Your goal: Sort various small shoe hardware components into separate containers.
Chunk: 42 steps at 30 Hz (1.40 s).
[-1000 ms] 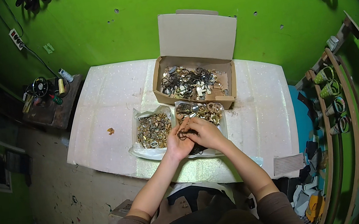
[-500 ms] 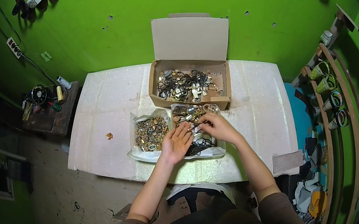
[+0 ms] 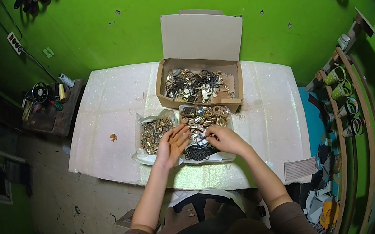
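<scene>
My left hand (image 3: 169,149) is open, palm turned up and fingers spread, over the gap between two plastic-lined trays. My right hand (image 3: 225,140) hovers above the right tray with its fingertips pinched together. Whatever they pinch is too small to make out. In the left tray (image 3: 140,159) lies a heap of small gold and silver metal pieces (image 3: 150,136). The right tray (image 3: 224,159) holds buckle-like metal and tan pieces (image 3: 204,116) at its far side. A dark pile of black chain-like pieces (image 3: 197,153) lies at its near side.
Behind the trays stands an open cardboard box (image 3: 240,91) of mixed trinkets, lid raised. A small brown-gold piece (image 3: 113,137) lies on the white table (image 3: 94,115), and a printed sheet (image 3: 300,168) at its right corner. A side table (image 3: 52,124) holds thread spools; a shoe rack (image 3: 361,107) stands right.
My left hand has moved left, away from the right hand, and its fingers have spread. My right hand has come slightly nearer to me over the right tray. The view has shifted a little.
</scene>
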Available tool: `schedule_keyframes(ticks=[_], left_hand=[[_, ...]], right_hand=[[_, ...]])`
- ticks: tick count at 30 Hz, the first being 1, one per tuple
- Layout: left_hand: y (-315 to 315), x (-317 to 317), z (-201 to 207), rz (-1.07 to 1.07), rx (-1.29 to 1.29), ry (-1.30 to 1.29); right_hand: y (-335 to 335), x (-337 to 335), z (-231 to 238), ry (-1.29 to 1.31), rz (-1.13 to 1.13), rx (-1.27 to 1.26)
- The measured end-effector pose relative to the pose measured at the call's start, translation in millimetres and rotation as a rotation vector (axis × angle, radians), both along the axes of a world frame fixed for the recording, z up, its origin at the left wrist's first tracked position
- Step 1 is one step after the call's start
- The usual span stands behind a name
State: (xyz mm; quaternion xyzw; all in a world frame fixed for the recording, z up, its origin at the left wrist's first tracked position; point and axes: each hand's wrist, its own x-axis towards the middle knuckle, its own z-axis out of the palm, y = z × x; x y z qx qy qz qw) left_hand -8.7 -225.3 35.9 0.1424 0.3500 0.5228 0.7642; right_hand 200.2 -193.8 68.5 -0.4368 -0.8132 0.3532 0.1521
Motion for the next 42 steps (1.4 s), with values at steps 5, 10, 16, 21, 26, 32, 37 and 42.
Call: schedule_keyframes(ticks=[5,10,16,21,26,32,37,42], left_hand=[[-2,-12,14,-0.067,0.054,0.263],[5,6,1,-0.31,0.22,0.76],[14,29,-25,-0.669,0.699,1.534],[12,39,-24,-1.018,0.626,1.651],[8,33,-33,-0.873,0.795,1.742],[14,42,-41,-1.072,0.809,1.734],[9,35,-43,-1.015,0.863,1.732],[11,37,-46,-1.03,0.842,1.773]], right_hand=[[-10,-15,-14,0.046,0.092,0.049],[0,7,-46,-0.39,0.018,0.044],[-1,-6,-63,-0.311,0.029,0.045],[-5,-4,-62,-0.463,0.147,-0.167],[0,4,-60,-0.512,0.084,-0.059],[-5,-8,-83,-0.377,0.101,-0.083],[-4,-15,-86,-0.436,0.169,-0.278],[-3,-16,-74,-0.358,0.171,-0.261]])
